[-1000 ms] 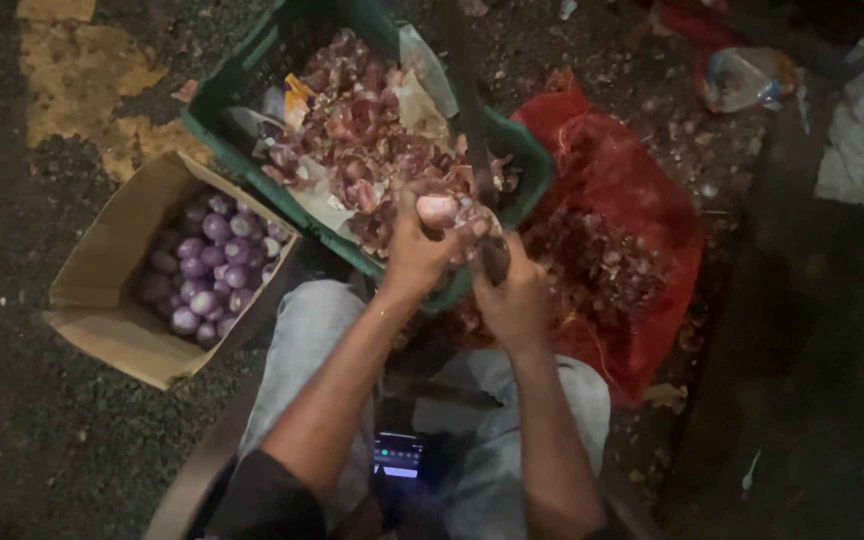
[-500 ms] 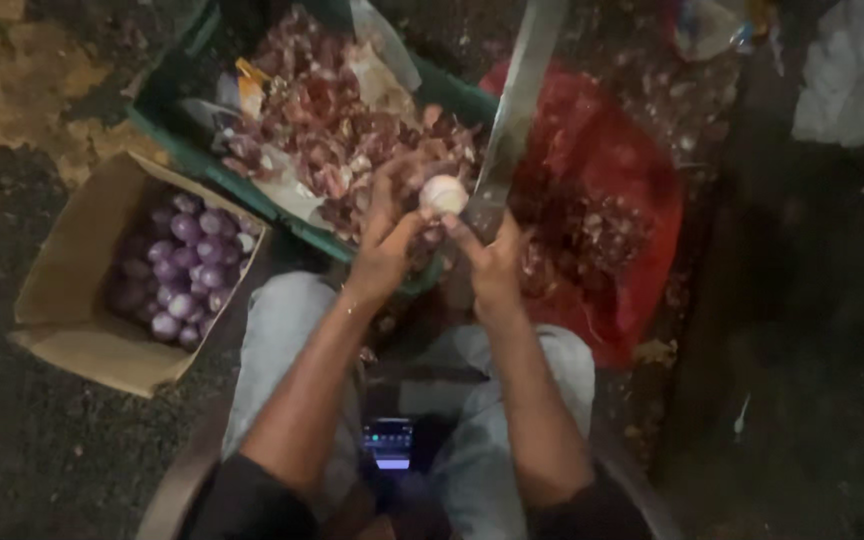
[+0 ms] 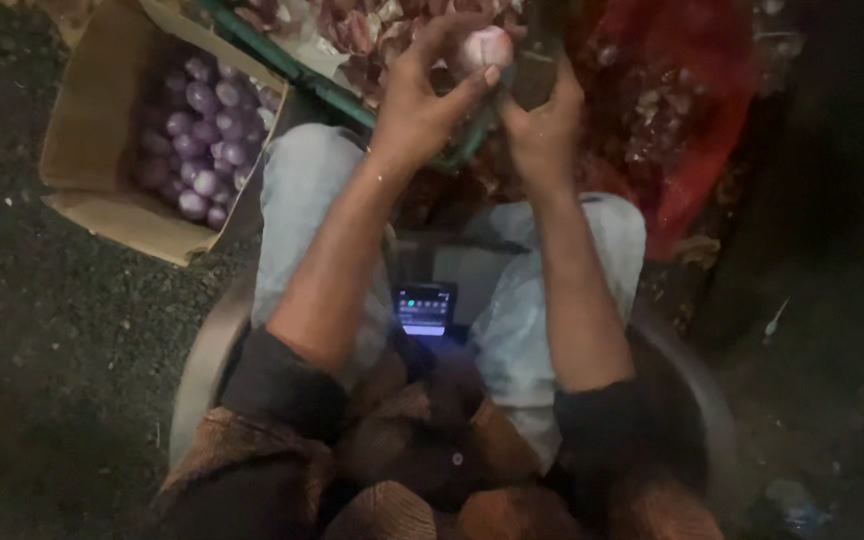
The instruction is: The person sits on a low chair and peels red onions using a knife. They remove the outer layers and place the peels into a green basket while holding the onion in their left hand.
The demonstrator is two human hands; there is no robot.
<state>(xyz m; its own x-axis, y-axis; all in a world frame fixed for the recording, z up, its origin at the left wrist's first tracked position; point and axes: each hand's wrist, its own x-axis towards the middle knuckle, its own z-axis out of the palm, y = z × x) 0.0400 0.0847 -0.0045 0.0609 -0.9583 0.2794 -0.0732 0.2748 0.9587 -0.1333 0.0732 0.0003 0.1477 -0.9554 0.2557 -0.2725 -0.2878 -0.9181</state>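
Left hand (image 3: 422,100) pinches a peeled onion (image 3: 483,47) in its fingertips, at 1 o'clock from the palm. Right hand (image 3: 542,125) grips a knife (image 3: 537,45), blade pointing 12 o'clock, just beside the onion at its 3 o'clock.

Dark gritty ground (image 3: 72,350), cardboard box (image 3: 92,120), green crate (image 3: 282,60), red sack (image 3: 712,130)

Peeled shallot (image 3: 484,47), pale pink, round, pinched in left-hand fingertips above the knees; knife (image 3: 542,50), dark blade upright, just beside the shallot, gripped low by the right hand.
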